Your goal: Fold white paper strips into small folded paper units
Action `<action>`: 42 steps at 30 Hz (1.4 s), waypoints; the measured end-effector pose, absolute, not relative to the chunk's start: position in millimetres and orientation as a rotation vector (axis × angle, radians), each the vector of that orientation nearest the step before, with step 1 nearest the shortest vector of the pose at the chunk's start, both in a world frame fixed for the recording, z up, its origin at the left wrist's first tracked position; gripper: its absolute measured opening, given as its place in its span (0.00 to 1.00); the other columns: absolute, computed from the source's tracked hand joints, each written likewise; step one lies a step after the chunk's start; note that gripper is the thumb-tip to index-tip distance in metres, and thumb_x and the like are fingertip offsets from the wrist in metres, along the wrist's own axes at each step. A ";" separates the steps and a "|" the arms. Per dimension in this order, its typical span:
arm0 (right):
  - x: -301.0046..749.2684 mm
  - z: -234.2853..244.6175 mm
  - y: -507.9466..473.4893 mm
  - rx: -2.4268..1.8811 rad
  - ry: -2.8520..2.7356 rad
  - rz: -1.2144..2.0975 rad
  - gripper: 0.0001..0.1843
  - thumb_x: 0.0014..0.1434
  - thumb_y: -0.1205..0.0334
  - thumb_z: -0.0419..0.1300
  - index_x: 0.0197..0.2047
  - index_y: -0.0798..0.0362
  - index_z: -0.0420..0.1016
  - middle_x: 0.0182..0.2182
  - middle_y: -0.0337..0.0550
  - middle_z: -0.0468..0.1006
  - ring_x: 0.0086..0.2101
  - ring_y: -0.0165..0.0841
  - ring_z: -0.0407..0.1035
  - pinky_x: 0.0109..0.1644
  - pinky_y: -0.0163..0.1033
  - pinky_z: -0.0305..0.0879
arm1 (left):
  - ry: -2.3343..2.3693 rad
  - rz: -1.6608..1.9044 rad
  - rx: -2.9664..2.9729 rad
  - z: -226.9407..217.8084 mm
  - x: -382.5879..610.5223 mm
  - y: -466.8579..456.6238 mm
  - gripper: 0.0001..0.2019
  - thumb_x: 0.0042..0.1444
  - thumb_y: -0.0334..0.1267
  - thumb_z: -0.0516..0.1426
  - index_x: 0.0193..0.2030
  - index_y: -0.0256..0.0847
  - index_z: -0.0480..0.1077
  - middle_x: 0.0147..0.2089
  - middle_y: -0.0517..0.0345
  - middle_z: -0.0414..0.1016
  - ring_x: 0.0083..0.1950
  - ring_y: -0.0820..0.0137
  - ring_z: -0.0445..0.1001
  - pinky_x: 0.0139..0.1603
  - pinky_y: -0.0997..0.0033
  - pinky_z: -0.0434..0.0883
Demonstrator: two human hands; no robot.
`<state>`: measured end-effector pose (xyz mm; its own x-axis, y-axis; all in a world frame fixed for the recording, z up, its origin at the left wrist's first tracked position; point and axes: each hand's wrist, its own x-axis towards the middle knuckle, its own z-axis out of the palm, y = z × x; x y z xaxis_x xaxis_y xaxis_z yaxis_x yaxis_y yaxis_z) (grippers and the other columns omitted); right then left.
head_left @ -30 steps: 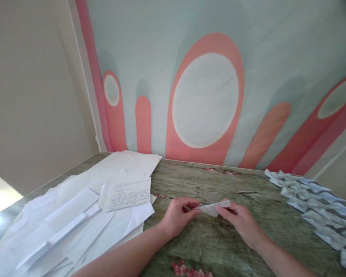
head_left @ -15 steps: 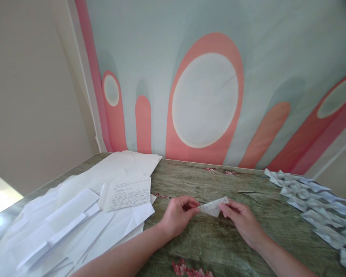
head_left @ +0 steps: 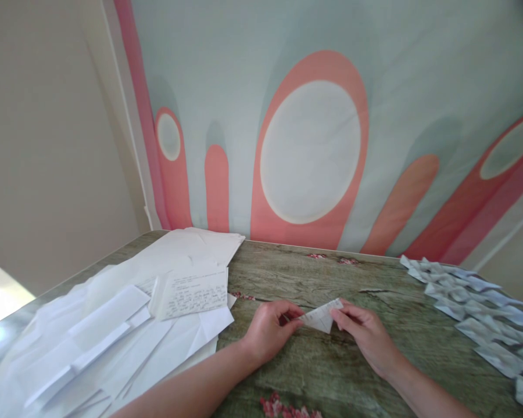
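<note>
Between my two hands is a small folded piece of paper (head_left: 319, 317), white with faint writing on it and a pointed lower corner. My left hand (head_left: 272, 329) pinches its left end between thumb and fingers. At the other end, the fingertips of my right hand (head_left: 361, 332) grip the upper right corner. The paper is held just over the wood-patterned tabletop (head_left: 283, 273). Part of each end is hidden behind my fingers.
On the left lies a broad heap of white paper sheets (head_left: 113, 307), with a handwritten sheet (head_left: 196, 293) on top. Several folded paper pieces (head_left: 475, 319) lie in rows along the right. Behind the table rises a wall with a coral and pale-blue pattern (head_left: 305, 226).
The folded paper has tilted slightly, and its lower corner has dropped a little. Both hands keep their grip with only small finger shifts.
</note>
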<state>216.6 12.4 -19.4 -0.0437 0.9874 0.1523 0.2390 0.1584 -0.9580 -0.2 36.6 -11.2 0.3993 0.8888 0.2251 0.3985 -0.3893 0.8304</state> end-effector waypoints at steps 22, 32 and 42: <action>210.9 -16.9 -6.8 -0.929 -2.076 -0.222 0.14 0.55 0.73 0.58 0.44 0.48 0.75 0.27 0.40 0.73 0.27 0.30 0.66 0.32 0.37 0.61 | 0.899 0.807 1.670 2.8 12.2 13.5 0.22 0.61 0.48 0.47 0.31 0.33 0.72 0.25 0.59 0.69 0.27 0.73 0.65 0.30 0.76 0.62; 204.8 -14.1 -8.0 -0.924 -2.236 -0.340 0.09 0.58 0.72 0.56 0.35 0.50 0.75 0.25 0.39 0.74 0.26 0.30 0.65 0.33 0.39 0.59 | 0.815 0.829 1.488 -3.9 18.4 10.6 0.18 0.52 0.48 0.58 0.37 0.32 0.74 0.30 0.56 0.72 0.30 0.72 0.66 0.34 0.75 0.64; 206.4 -16.1 -3.2 -0.924 -2.234 -0.285 0.09 0.58 0.68 0.57 0.42 0.48 0.74 0.26 0.36 0.74 0.26 0.27 0.67 0.36 0.38 0.59 | 0.847 0.878 1.559 0.3 15.2 15.2 0.13 0.51 0.42 0.58 0.36 0.35 0.77 0.29 0.57 0.72 0.30 0.71 0.66 0.34 0.74 0.64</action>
